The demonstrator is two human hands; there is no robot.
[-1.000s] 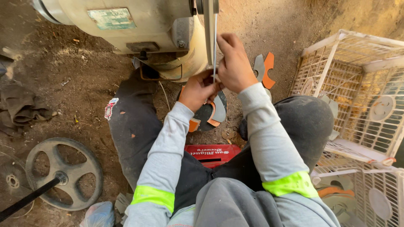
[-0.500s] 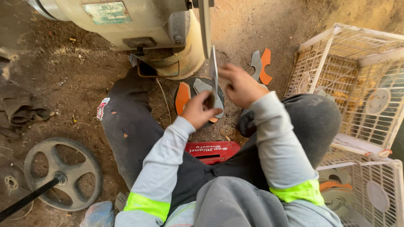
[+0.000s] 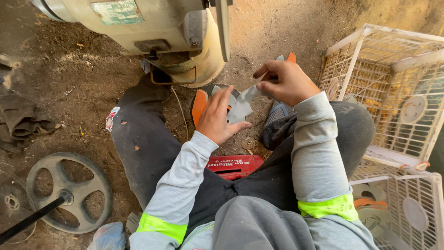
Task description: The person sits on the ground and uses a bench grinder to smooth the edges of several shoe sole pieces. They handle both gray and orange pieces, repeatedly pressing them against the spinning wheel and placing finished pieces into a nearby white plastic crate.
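1. The right hand (image 3: pixel 289 83) pinches a flat grey metal piece (image 3: pixel 243 105), held just near of the cream machine (image 3: pixel 185 37).
2. The left hand (image 3: pixel 217 118) lies open, fingers apparently touching the piece's near edge.
3. White crates (image 3: pixel 384 60) stand right.

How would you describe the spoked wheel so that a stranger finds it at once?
Start at the big cream machine at the top, then go down to the dirt floor at lower left. The dark spoked wheel lies flat there, a black rod reaching its hub.
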